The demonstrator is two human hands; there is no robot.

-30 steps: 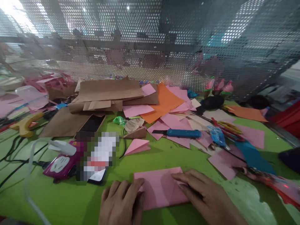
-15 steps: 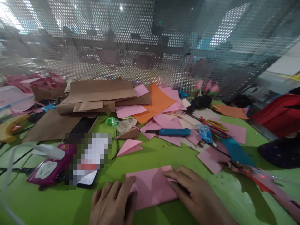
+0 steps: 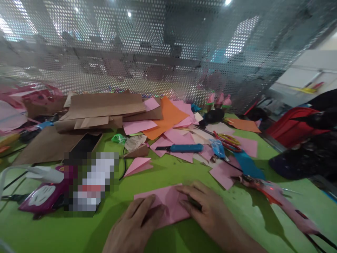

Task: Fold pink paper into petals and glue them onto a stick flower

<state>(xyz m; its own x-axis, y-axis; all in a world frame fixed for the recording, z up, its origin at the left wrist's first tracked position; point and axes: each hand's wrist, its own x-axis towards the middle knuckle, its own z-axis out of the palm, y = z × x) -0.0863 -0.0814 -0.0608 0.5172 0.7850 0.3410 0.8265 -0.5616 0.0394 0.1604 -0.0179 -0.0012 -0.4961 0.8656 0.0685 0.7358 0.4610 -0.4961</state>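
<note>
A folded sheet of pink paper [image 3: 171, 196] lies on the green tabletop in front of me. My left hand [image 3: 135, 223] is closed on its left part, with the thumb pressed onto the upper face. At the right end, my right hand [image 3: 209, 207] pinches the paper between thumb and fingers. Just beyond the sheet is a smaller folded pink piece [image 3: 137, 166]. Farther back, a blue utility knife [image 3: 186, 148] rests on loose pink papers. The undersides of my fingers are hidden.
A pink glue gun [image 3: 280, 196] and red-handled scissors [image 3: 229, 142] lie to the right. On the left are a purple power strip [image 3: 43, 196] and a phone with a blurred screen [image 3: 101, 175]. Brown paper sheets [image 3: 105, 105] are stacked behind, before a perforated metal panel [image 3: 147, 42].
My left thumb has moved inward from the paper's left edge onto its face. The right hand keeps its hold. The view has shifted slightly to the right.
</note>
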